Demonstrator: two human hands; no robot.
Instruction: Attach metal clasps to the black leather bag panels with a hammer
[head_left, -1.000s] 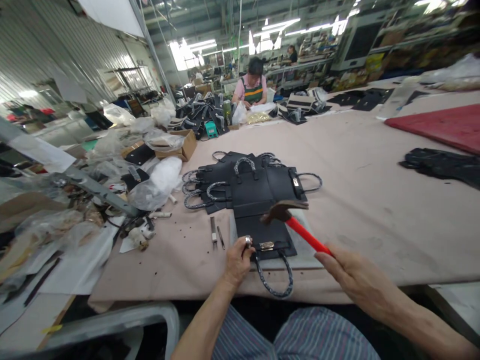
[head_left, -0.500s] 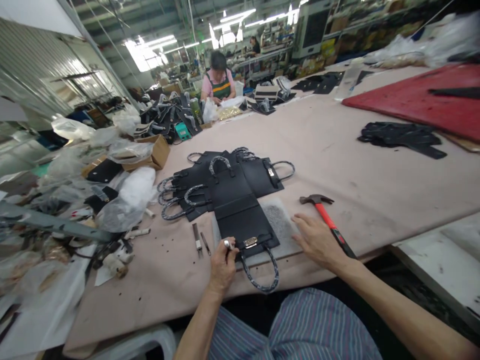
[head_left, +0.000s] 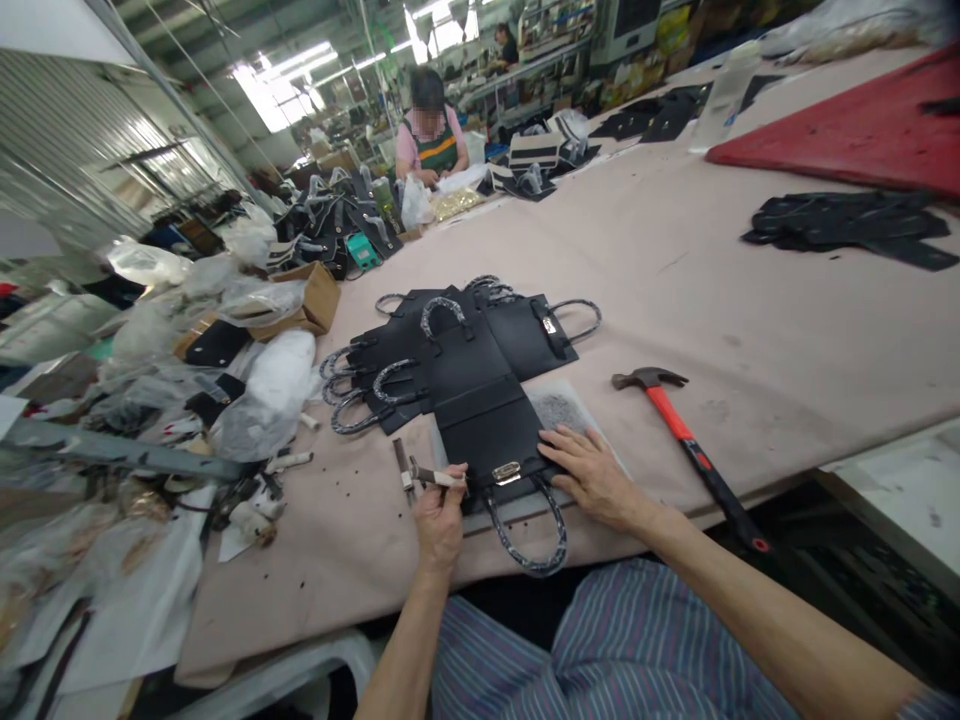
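Observation:
My left hand [head_left: 437, 525] is closed around a short metal punch [head_left: 435, 477] with a whitish wrapped grip, tilted nearly flat over the left edge of a black bag panel [head_left: 487, 430]. Fingers outstretched, my right hand [head_left: 592, 478] lies flat on the panel's right edge. Between the hands, a shiny metal lock plate [head_left: 507, 472] sits on the panel. A wrapped loop handle [head_left: 529, 545] hangs from its near end toward my lap. Under the panel is a pale slab [head_left: 577, 400]. Another slim tool [head_left: 403, 465] lies on the table left of it.
A claw hammer [head_left: 690, 445] with a red and black handle lies at right. More black bag panels [head_left: 390, 345] with handles are piled beyond. Plastic bags and a cardboard box [head_left: 319, 300] crowd the left. A co-worker [head_left: 431, 135] sits across the table; a red board [head_left: 840, 140] lies far right.
My right hand has moved left from the slab onto the panel's edge. The punch in my left hand has tipped over to point left. The view has shifted slightly.

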